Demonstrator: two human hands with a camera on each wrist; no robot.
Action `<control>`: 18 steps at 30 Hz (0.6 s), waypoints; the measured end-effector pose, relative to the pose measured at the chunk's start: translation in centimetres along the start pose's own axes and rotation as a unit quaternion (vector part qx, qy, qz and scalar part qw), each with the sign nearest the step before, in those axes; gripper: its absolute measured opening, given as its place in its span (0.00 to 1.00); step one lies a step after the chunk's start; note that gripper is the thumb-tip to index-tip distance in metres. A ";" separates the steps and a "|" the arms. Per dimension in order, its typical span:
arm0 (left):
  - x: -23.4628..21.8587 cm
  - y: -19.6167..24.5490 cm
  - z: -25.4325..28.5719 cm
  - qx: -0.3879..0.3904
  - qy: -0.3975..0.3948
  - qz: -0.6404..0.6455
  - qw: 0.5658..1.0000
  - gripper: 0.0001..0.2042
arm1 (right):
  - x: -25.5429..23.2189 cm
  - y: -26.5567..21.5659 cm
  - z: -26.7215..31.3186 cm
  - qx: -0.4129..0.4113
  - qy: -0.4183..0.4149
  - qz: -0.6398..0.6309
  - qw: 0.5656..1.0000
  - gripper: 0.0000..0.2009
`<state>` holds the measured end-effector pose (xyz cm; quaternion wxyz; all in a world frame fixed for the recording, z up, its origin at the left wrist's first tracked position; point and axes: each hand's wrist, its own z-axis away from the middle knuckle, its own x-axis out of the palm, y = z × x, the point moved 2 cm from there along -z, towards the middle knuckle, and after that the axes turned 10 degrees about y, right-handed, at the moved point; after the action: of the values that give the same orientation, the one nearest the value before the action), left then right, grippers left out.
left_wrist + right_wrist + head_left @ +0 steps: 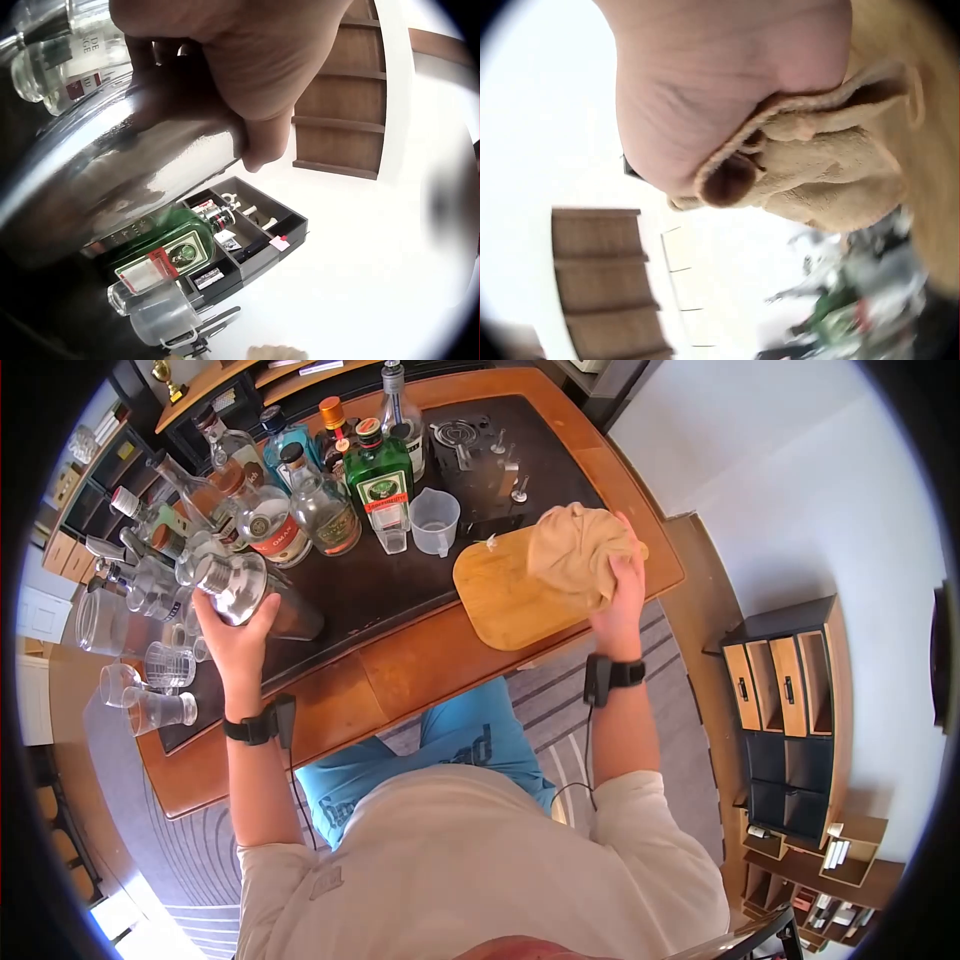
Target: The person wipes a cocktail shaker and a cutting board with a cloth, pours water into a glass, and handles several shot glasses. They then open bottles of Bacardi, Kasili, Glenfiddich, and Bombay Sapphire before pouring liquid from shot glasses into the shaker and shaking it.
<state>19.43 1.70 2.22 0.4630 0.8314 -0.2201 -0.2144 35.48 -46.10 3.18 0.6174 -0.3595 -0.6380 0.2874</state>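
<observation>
So your left hand (235,638) has its fingers and thumb curled around the metal shaker (238,588), spread about as wide as its body, up near the shiny top. That's over at roughly 9 to 10 o'clock in the head view, above the dark part of the tabletop (385,590). The shaker's long axis slants from 10 o'clock down to 4, with the capped end at 10 and the darker body running to 4. Can't tell if its base is touching down.

Your right hand (622,588) is out at 2 o'clock, gripping a bunched tan cloth (575,550), thumb across the near side; most of the other fingers are hidden, so I can't tell how tightly they're closed. The cloth is a crumpled lump without a clear long axis, though one fold droops toward 5 o'clock. In the head view it overlaps the wooden board (495,605); can't tell if they touch.

Between your hands, around 11 o'clock, you've got the green bottle (383,485) with a plastic measuring cup (435,525) just beside it at its 4 o'clock. A ribbed tumbler (170,665) sits at 8 o'clock from the shaker.
</observation>
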 end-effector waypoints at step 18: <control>3.3 -2.3 -1.8 0.039 -0.014 0.001 0.999 0.49 | -6.3 5.0 -1.9 -0.318 -0.139 0.692 0.633 0.23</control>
<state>23.52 2.10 0.61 0.4273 0.8456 -0.2355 -0.2165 37.76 -48.54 -4.40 -0.0110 -0.8250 -0.3327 0.4567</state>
